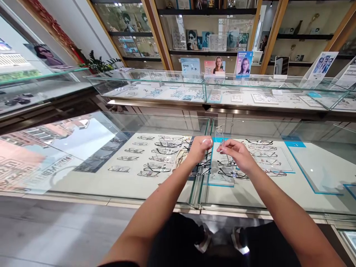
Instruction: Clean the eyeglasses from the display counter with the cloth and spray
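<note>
My right hand [236, 151] pinches a pair of eyeglasses [219, 134] between thumb and fingertips. The glasses have a thin, light frame and stand on end above the counter, one lens uppermost. My left hand [200, 149] is closed beside them, thumb on top, with a small gap to the lens. A creased, cream-coloured cloth [181, 157] shows at its left side and seems gathered in the fist; a white patch shows at the thumb. Under both hands, rows of eyeglasses [157, 168] lie in the glass display counter, partly hidden by my wrists.
The glass counter's seam [198, 194] runs between my arms. Blue-edged clear trays [314, 167] lie at the right. Across a gap stands a second glass display case [155, 81] with advert cards [244, 63] on top. Shelves [205, 52] fill the back wall; a plant [98, 63] stands at the left.
</note>
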The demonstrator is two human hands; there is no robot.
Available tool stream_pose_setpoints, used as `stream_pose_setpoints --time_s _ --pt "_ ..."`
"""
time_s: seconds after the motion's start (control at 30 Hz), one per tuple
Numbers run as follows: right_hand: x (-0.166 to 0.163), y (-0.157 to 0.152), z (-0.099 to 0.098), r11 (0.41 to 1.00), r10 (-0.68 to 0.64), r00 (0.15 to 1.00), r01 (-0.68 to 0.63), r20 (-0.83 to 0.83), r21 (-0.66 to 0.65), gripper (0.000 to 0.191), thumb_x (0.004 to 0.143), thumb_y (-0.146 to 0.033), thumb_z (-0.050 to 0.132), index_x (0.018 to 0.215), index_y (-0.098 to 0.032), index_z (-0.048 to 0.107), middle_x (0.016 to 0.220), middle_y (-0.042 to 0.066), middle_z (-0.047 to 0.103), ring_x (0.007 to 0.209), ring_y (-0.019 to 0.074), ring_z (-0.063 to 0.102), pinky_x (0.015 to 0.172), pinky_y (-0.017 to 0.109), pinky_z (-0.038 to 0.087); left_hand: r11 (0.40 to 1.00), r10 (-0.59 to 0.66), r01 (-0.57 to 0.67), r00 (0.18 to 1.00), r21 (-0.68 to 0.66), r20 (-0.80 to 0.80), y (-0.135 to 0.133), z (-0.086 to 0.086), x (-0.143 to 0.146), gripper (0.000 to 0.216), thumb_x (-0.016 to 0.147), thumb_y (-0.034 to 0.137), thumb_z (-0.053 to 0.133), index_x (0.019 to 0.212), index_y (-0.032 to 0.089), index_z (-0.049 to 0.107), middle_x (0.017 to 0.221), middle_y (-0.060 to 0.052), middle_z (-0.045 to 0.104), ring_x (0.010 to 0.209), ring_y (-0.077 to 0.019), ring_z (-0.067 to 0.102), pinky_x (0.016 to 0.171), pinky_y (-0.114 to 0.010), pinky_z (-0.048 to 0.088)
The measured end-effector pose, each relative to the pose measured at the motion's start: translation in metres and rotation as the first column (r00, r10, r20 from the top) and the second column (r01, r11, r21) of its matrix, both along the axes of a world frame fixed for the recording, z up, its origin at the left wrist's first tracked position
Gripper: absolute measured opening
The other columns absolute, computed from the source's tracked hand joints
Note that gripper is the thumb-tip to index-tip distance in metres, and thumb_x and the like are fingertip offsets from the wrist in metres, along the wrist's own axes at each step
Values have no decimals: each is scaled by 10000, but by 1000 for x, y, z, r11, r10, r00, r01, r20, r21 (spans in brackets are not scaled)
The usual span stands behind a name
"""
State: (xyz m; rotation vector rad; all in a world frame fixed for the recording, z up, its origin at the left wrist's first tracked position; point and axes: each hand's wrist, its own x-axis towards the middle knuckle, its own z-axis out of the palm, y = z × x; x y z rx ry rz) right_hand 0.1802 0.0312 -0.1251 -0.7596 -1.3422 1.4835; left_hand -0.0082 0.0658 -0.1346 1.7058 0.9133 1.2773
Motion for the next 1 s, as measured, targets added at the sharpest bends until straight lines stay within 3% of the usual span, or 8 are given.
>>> stream_pose_setpoints --time_s 0.07,0.17,0.4,0.57,0.67,0.8,1.0 --pt "-1 -2 0 1000 23 999 -24 24 19 388 725 -568 884 769 -238 685 827 13 758 890 191 677 881 349 492 999 36 -36 999 16 -30 -2 -3 0 732 735 898 545 511 207 457 507 13 406 534 -120 346 567 -305 257" --pt "-1 -2 -1 999 38 999 -39 34 25 373 734 -556 883 774 -239 690 833 12 757 893 192 679 892 352 487 998 57 -55 997 31 -60 -2 -4 1 729 764 894 509 530 207 444 522 17 404 551 -122 351 585 -308 264" --pt "4 5 2 994 -62 987 49 -145 -94 398 654 -544 929 752 -251 679 837 4 752 911 194 676 914 362 498 998 -57 61 990 22 -129 -3 2 2 746 827 879 338 533 206 470 536 -5 465 536 -133 410 586 -312 312" --pt "3 5 6 995 -92 984 84 -154 -58 390 658 -532 927 749 -249 675 824 4 747 890 188 658 892 351 491 996 -65 80 964 50 -259 -11 -7 7 607 755 739 633 549 198 450 521 30 424 543 -116 370 595 -302 250" --pt "4 6 6 994 -92 984 81 -154 -72 386 659 -529 925 751 -247 678 823 3 750 877 180 653 879 337 481 997 21 -3 971 75 -239 -7 -11 6 583 790 733 570 574 206 448 554 22 431 570 -134 398 608 -307 279" --pt "10 10 5 984 -130 971 102 -200 -147 385 625 -492 949 740 -246 677 823 -5 752 866 165 652 835 307 477 974 224 -216 967 74 -122 14 -12 -8 480 868 661 473 694 214 495 702 -17 525 699 -178 494 679 -319 387" --pt "17 16 7 981 -157 959 125 -235 -146 392 592 -469 973 707 -245 673 824 -7 745 827 155 637 817 305 504 836 548 -549 835 -10 -39 51 -16 -43 217 887 382 510 1014 221 580 963 -60 594 836 -206 588 745 -335 499"
